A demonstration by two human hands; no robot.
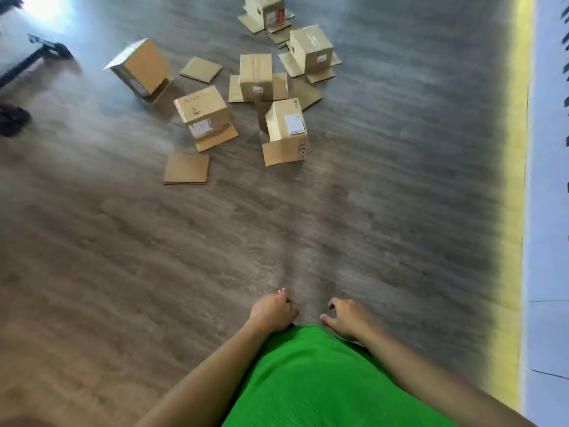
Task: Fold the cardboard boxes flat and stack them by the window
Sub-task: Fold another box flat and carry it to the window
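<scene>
Several brown cardboard boxes stand unfolded on the wood floor ahead, flaps splayed out. The nearest are a box with a white label (pixel 287 131) and a box with handwriting on top (pixel 203 117). Others sit further back, such as a tilted box (pixel 142 69) at the left. Two flat cardboard pieces (pixel 187 168) (pixel 201 69) lie among them. My left hand (pixel 272 311) and my right hand (pixel 346 317) hang low in front of my green shirt, fingers loosely curled, holding nothing, far from the boxes.
A white wall with a yellow-lit base (pixel 514 180) runs along the right side. Dark furniture legs (pixel 40 53) and a dark object (pixel 14 118) sit at the far left. Bright light glares at the top left. Bare wood floor (pixel 215 257) lies between me and the boxes.
</scene>
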